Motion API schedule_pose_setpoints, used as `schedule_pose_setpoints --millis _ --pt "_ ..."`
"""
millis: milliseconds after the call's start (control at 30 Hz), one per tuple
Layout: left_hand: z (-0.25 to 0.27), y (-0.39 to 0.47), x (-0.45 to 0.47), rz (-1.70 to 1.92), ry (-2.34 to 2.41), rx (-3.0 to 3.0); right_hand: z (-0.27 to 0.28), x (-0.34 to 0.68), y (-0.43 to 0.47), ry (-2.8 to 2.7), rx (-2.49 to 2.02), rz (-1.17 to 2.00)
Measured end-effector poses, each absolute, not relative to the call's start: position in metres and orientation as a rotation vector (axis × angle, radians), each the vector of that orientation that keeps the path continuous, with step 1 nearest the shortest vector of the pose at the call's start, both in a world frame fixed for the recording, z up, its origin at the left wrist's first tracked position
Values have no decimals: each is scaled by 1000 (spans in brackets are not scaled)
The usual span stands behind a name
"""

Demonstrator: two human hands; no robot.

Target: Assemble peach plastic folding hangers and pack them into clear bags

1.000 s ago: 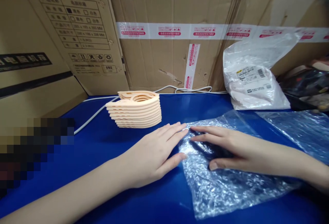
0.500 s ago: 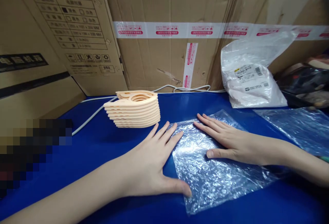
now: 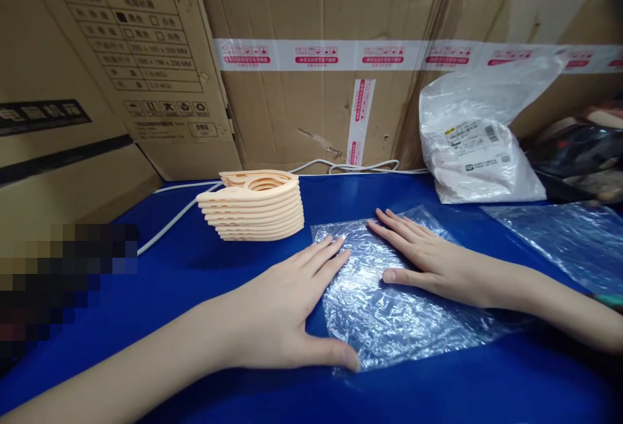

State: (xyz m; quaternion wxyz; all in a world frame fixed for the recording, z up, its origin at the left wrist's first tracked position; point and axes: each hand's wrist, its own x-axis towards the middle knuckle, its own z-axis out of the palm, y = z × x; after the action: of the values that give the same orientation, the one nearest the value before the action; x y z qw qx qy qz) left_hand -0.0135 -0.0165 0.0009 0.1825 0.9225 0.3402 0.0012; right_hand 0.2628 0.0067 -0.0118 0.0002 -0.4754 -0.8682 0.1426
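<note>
A clear, crinkled plastic bag (image 3: 389, 326) lies flat on the blue table surface (image 3: 233, 391). My left hand (image 3: 287, 307) rests at its left edge, fingers extended, with the fingertips and thumb on the plastic. Across the bag's upper right part, my right hand (image 3: 423, 258) lies palm down with its fingers stretched out and its thumb apart. Neither hand grips anything. Just beyond my left hand stands a neat stack of peach-coloured plastic hangers (image 3: 257, 213), several layers high; their full shape is hard to make out from this angle.
Large cardboard boxes (image 3: 302, 112) wall off the back and left. A white cable (image 3: 175, 219) runs along their base. At the back right sits a white plastic package (image 3: 481, 158) with a label, and in front of it another clear plastic sheet (image 3: 559, 239). Dark wrapped items (image 3: 579, 151) lie farther right.
The bag's near edge has shifted away from me and its far left corner now shows. My left fingers have drawn closer together, and my right hand has slid slightly up and left.
</note>
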Motion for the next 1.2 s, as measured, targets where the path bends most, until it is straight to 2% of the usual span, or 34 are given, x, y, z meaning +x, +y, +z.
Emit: schedule_pose_setpoints --millis 533,767,933,1200 --pt "5 -11 -29 -48 961 2669 -3 271 9 -2721 -1570 476" --pt "32 -12 -32 434 884 2891 -10 271 8 -2705 -1518 409" --pt "54 5 -53 742 1075 3207 -11 266 7 -2729 -1526 381" --pt "53 45 -93 432 1617 3068 -4 263 5 -2666 -1509 378"
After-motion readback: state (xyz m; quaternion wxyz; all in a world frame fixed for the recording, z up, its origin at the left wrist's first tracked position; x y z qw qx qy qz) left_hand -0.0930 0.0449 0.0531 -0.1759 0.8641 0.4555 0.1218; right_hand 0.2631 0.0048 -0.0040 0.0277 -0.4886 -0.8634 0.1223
